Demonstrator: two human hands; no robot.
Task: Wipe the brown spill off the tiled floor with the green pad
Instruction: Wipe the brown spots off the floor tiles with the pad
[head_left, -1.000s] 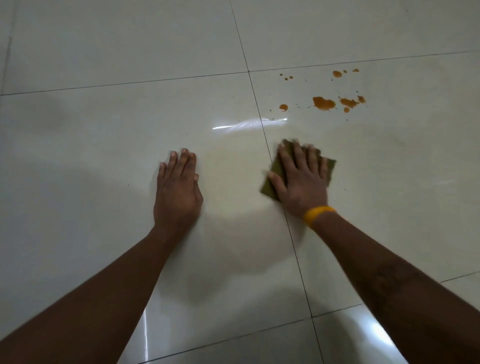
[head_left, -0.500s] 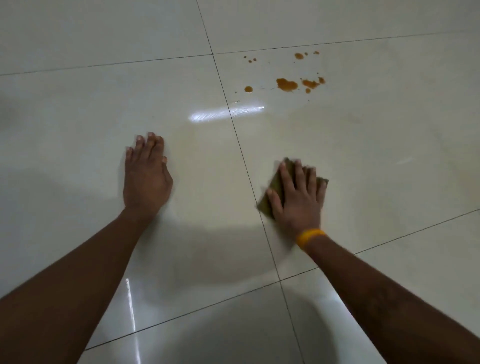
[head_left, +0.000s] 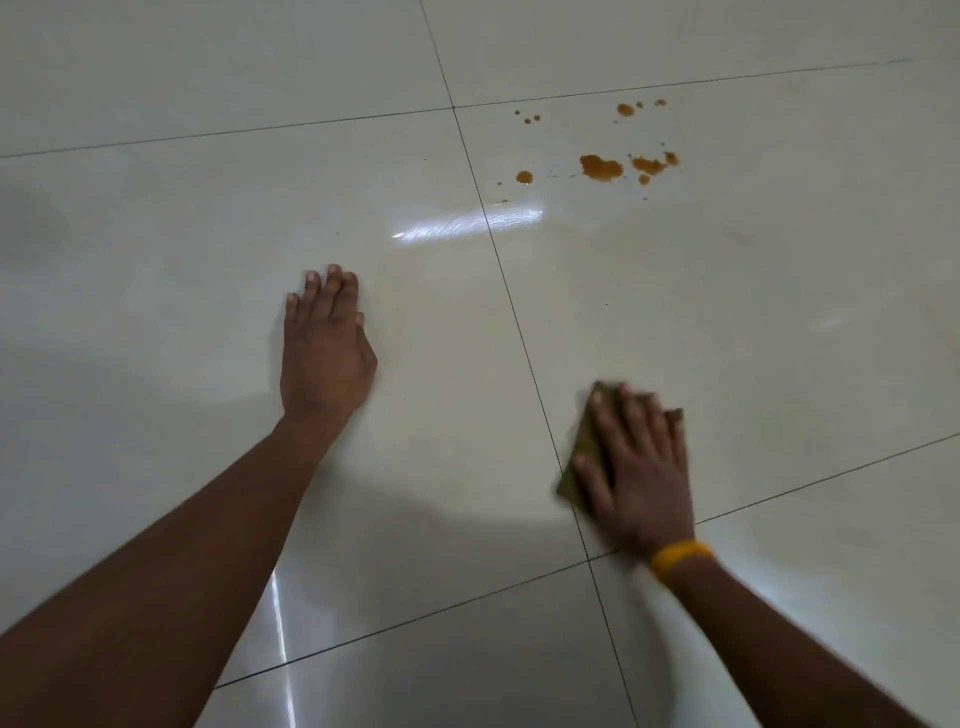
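Observation:
The brown spill (head_left: 601, 167) lies as several orange-brown blots and small drops on a glossy pale floor tile (head_left: 753, 270) at the upper right. My right hand (head_left: 636, 467), with a yellow band on its wrist, presses flat with straight fingers on the green pad (head_left: 584, 447), which lies on the floor well below the spill, beside a grout line. The hand covers most of the pad, and only its left edge and a right corner show. My left hand (head_left: 324, 353) rests flat on the tile at centre left, fingers together, holding nothing.
Dark grout lines (head_left: 514, 312) cross the floor between large tiles. A bright streak of reflected light (head_left: 467, 224) lies just below the spill. My shadow falls across the lower tiles between my arms.
My right hand has slid the pad back toward me and to the right, farther from the spill. My left hand stays planted on its tile. The view has shifted.

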